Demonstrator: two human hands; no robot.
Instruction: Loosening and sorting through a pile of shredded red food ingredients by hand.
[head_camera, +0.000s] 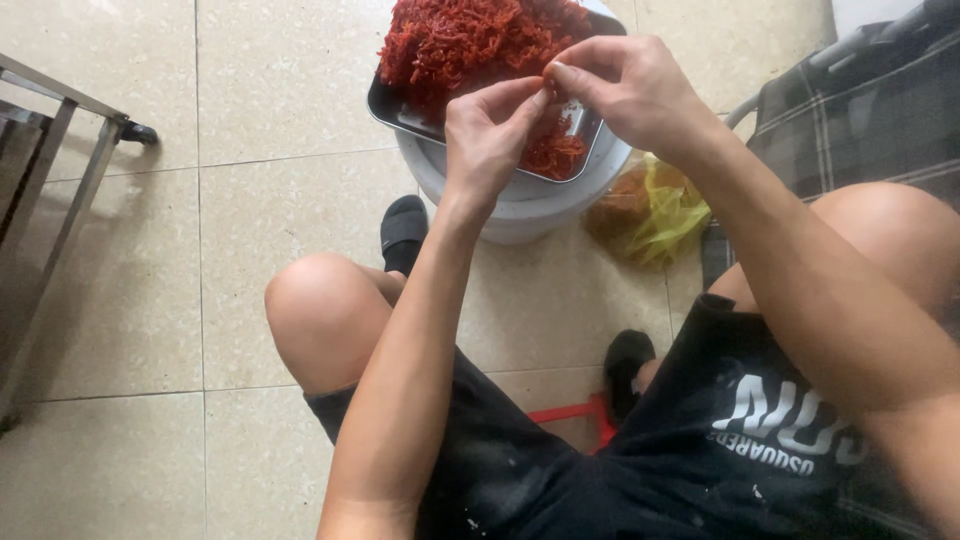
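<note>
Mid-pick on one small red-orange piece (549, 72); pinched between fingertips of left hand (487, 135) and right hand (630, 90), both grips clenched on it, right above the metal tray (388, 105); looks like peeling or splitting, so probably calls for a gentle pull apart, not a yank; tray heaped with red shredded stuff (470, 40), sitting on a white bucket (520, 205) on the tiled floor (260, 180); yellow plastic bag (650, 210) just beside the bucket; metal rack leg (70, 190) off left, well apart; knees close in, nothing really blocking.
</note>
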